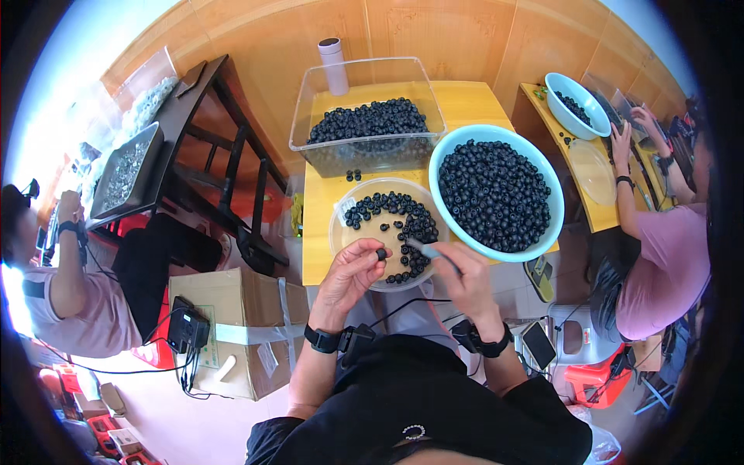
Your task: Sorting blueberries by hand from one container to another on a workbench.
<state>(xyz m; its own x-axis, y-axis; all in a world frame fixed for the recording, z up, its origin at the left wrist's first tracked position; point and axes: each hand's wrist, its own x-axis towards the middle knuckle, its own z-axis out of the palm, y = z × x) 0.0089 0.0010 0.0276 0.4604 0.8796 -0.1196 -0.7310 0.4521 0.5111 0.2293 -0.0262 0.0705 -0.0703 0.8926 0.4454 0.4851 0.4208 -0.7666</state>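
Observation:
My left hand (350, 277) pinches a small round black part (381, 253) between thumb and fingertips, over the near side of a shallow, round translucent tray (338, 246). In my right hand (466, 285) is a slim blue-grey tool (423, 249). Its thin tip points left towards the pinched part; its exact kind is too small to make out. Many similar black parts (418, 223) lie in the tray in a curved band, with a couple loose near its middle. Both my wrists wear black bands with small devices.
A light-blue basin (556, 225) heaped with black parts stands right of the tray. Behind is a clear rectangular bin (298, 132) of them, beside a lilac bottle (334, 68). Co-workers sit left (85, 302) and right (659, 271). A cardboard box (252, 310) stands lower left.

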